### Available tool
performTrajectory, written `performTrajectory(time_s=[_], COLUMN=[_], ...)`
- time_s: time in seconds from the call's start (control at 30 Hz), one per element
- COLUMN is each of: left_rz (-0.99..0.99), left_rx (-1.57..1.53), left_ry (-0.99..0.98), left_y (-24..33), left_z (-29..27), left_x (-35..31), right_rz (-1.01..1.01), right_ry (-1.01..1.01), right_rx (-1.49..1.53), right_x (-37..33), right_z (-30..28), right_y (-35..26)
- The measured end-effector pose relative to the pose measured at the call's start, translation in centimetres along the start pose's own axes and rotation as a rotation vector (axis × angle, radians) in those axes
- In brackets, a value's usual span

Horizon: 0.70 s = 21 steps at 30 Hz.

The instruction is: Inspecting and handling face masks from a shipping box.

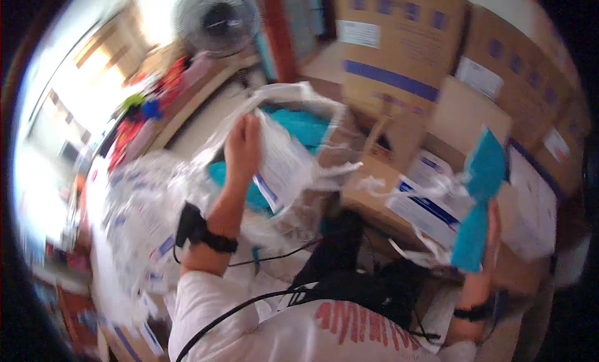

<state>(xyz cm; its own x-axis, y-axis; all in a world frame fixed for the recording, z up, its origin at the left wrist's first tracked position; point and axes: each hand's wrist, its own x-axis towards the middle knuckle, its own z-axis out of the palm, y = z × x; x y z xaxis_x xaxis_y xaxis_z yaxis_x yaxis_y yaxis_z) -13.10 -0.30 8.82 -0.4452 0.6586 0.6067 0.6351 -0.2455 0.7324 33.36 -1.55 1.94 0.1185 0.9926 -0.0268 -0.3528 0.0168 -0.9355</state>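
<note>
The teal piece (485,168) stands up to the right of the open sack (340,156), carried by the right hand (491,237); its fingers seem closed on it near the narrowed waist, though blur and the piece itself hide the fingertips. It looks light, soft and limp, probably thin sheet that creases easily, so a gathered grip at that waist should suit it. Over the mouth of the sack, the left hand (243,140) pinches the white packet (284,162) by its upper edge, fingers pressed together. The packet looks flat, light and perhaps slippery; a corner or edge seems the surest hold. More teal material (306,128) lies inside the sack, likely just as soft.
</note>
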Motion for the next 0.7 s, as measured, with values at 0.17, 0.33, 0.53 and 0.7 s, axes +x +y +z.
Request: performTrajectory(time_s=[0.17, 0.33, 0.53, 0.7], left_rz=[0.242, -0.024, -0.424, -0.176], left_rx=[0.393, 1.123, 1.777, 1.718], left_ry=[0.499, 0.67, 0.47, 0.514], left_y=[-4.0, -12.4, -20.6, -16.2], left_z=[-18.9, -37.9, -34.9, -34.5], left_x=[7.6, 3.8, -5.6, -0.9], right_rz=[-0.207, 0.046, 0.13, 0.008], right_ry=[0.223, 0.153, 0.064, 0.031], right_rx=[-0.376, -0.181, -0.196, -0.6], right_x=[-2.9, -1.2, -1.7, -0.5], right_z=[1.3, -1.4, 2.9, 0.4], right_y=[1.2, 3.1, 1.5, 1.6])
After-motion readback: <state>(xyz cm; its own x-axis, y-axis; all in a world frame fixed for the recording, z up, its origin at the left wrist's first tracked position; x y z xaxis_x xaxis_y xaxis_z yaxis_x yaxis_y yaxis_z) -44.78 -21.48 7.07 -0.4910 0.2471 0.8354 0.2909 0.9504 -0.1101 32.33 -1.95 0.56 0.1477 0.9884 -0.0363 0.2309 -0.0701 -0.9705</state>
